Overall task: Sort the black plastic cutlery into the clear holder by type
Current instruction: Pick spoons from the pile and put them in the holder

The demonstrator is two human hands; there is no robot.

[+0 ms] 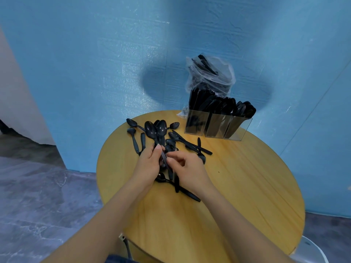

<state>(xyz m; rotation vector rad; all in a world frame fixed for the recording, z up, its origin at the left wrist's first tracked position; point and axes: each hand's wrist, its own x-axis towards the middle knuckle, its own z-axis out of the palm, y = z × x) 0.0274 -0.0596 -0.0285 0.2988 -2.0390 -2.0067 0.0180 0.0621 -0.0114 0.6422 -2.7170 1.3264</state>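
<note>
Gripping two black spoons [155, 130] by their handles, left hand [149, 164] with fingers [157, 149] curled tight, bowls fanned up over the loose cutlery pile [171, 145] on the round wooden bench [237, 186]. Right hand [187, 166] just beside, fingers [171, 155] bent, tips pinching at the same handles. Clear holder [218, 128] at the bench's far edge, compartments packed with black cutlery, plastic bag [210, 74] behind it.

Loose spoons [152, 130] lie left of the holder [218, 126] on the table [237, 186].
</note>
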